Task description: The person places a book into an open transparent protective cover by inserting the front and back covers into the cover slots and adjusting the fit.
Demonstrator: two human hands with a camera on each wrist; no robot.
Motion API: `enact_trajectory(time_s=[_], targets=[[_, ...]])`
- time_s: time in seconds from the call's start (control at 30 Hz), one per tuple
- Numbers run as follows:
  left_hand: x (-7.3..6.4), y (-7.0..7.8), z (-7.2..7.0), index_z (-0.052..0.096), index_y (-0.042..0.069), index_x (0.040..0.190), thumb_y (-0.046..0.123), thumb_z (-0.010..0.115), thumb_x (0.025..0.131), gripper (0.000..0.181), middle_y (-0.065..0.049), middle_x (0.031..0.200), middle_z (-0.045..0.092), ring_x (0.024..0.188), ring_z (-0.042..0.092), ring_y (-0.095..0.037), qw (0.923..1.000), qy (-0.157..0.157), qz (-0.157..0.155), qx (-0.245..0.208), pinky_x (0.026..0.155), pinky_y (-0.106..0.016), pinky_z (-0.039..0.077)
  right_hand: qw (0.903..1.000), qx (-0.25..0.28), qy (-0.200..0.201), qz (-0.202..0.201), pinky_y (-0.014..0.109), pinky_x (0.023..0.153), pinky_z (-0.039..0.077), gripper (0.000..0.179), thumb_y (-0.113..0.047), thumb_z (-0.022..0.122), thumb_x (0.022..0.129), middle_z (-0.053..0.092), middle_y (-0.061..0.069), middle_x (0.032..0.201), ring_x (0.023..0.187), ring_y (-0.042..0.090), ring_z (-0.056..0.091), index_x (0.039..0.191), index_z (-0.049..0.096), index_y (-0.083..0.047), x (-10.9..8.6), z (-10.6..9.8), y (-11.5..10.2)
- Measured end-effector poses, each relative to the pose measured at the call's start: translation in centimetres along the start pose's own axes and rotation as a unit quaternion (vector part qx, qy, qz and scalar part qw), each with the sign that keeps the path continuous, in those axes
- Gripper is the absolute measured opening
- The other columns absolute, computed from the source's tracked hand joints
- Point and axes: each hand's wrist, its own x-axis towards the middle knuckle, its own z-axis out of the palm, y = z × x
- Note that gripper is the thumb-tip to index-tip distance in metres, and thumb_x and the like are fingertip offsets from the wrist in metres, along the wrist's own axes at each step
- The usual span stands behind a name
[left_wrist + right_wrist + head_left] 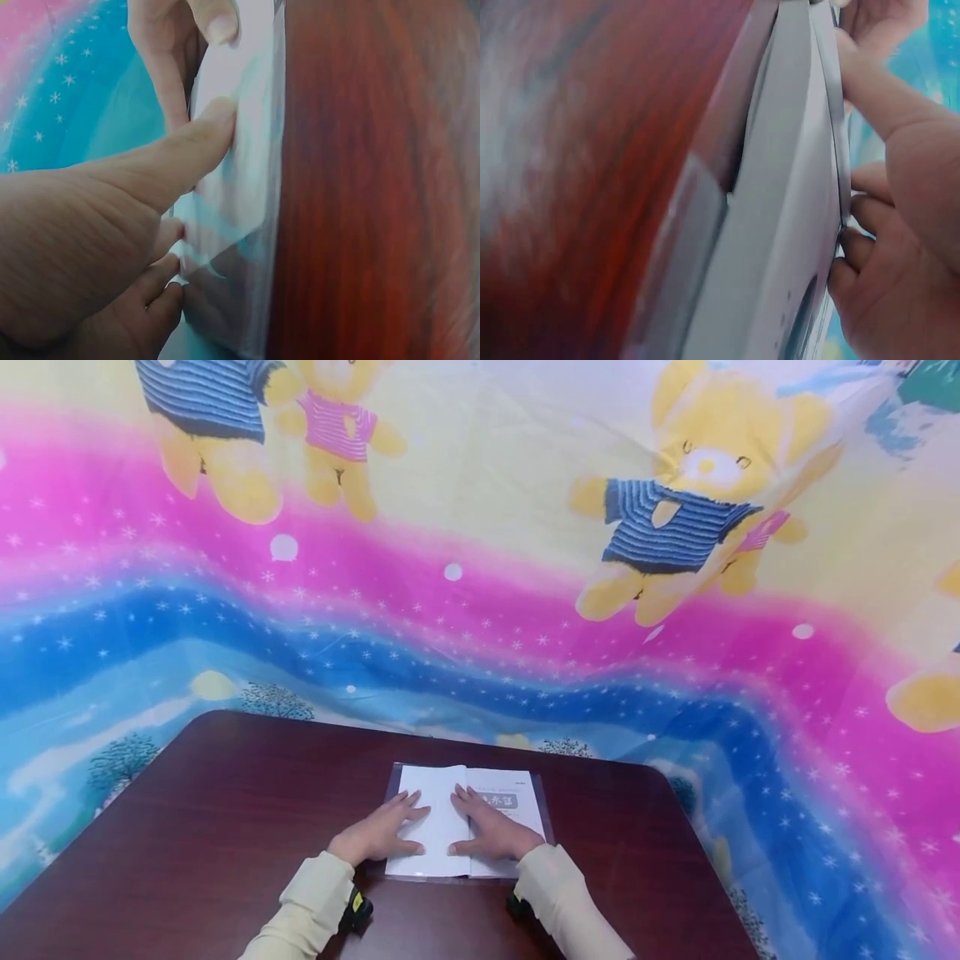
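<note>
An open book with white pages lies on the table, its left page blank and its right page carrying a grey printed box with pale characters. Clear plastic cover edges stick out past the pages. My left hand rests on the left page, fingers spread. Over the fold and the right page lies my right hand, fingers also spread and covering part of the print. In the right wrist view the thick stack of page edges shows beside the right hand's fingers.
The dark reddish-brown table has rounded far corners. Behind and beside it hangs a colourful cloth printed with teddy bears and snowflakes. A black strapped device sits at the left wrist, another at the right.
</note>
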Motion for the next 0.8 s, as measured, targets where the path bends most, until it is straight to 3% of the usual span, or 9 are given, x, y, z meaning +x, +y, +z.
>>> enact_trajectory(time_s=[0.33, 0.8], targets=[[-0.1, -0.2, -0.6, 0.051, 0.005, 0.149, 0.029, 0.086, 0.082, 0.079, -0.02, 0.164, 0.032, 0.153, 0.022, -0.043, 0.9995, -0.03, -0.004, 0.007, 0.119, -0.061, 0.028, 0.9995, 0.02, -0.022, -0.01, 0.056, 0.124, 0.021, 0.093, -0.039, 0.079, 0.089, 0.015, 0.004, 0.171, 0.158, 0.03, 0.011, 0.162, 0.027, -0.014, -1.0, -1.7, 0.4], [-0.1, -0.4, 0.1, 0.056, 0.002, 0.144, 0.029, 0.086, 0.081, 0.075, -0.022, 0.161, 0.036, 0.151, 0.025, -0.045, 1.0, 0.001, 0.003, -0.005, 0.119, -0.061, 0.028, 0.9997, -0.006, -0.017, -0.016, 0.057, 0.124, 0.021, 0.094, -0.044, 0.076, 0.09, 0.013, 0.002, 0.172, 0.159, 0.03, 0.005, 0.163, 0.025, -0.016, -0.8, -1.0, 0.6]])
